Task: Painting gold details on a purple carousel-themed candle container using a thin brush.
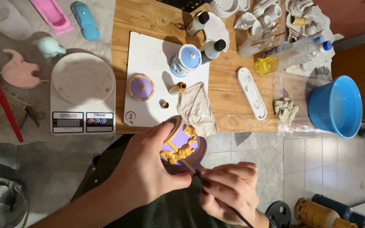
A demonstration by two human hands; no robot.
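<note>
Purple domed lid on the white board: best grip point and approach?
Take the purple lid by its gold rim, fingers on opposite sides, coming straight down. It sits flat, dome up, standing apart from the blue lid and gold cap, so the rim looks reachable.

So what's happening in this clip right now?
A person is painting a small purple carousel piece with gold horses. The left hand grips the piece over the lap, while the right hand holds a thin brush with its tip at a horse. On the white board on the table sit a purple lid, a blue-and-white piece and a small gold paint bottle. A kitchen scale stands to the left.
</note>
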